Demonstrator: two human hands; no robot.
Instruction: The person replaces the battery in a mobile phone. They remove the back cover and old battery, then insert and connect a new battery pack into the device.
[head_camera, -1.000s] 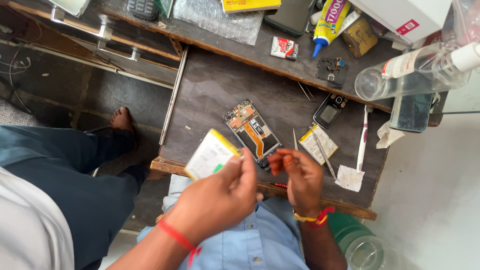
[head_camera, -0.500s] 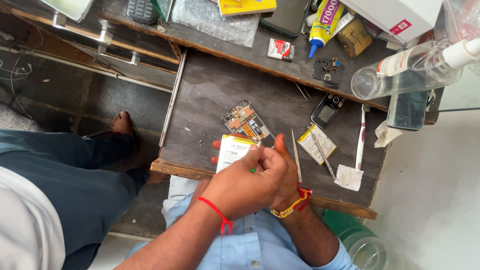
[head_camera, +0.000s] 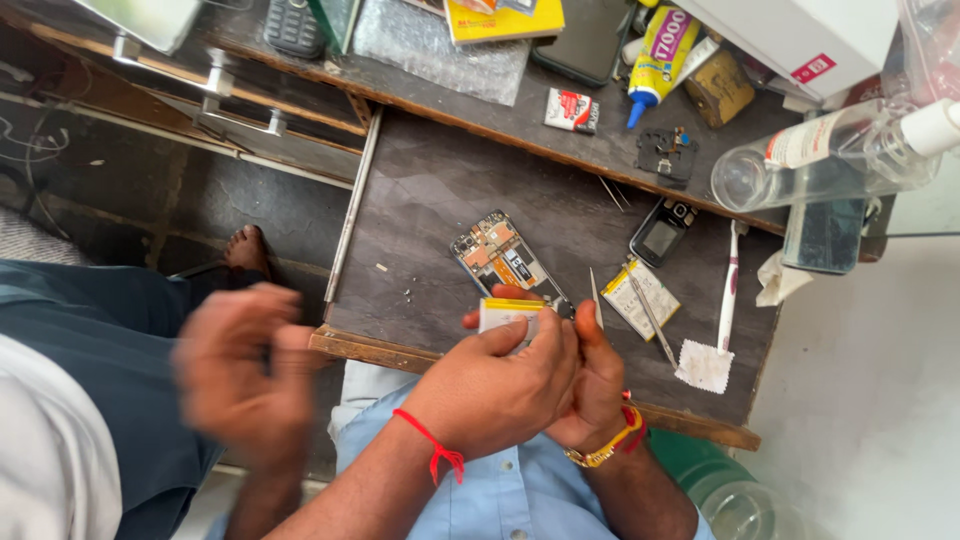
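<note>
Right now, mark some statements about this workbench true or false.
1. The left hand and right hand together hold a flat white and yellow battery. True.
2. The opened phone lies on the dark table. True.
3. The right hand grips the toothbrush. False: it lies on the table, to the right.
4. The glue tube lies on the floor. False: it is at the bench's back.

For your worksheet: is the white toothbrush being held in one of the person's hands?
No: the white toothbrush lies on the dark tabletop, apart from both hands, which hold a phone battery.
</note>
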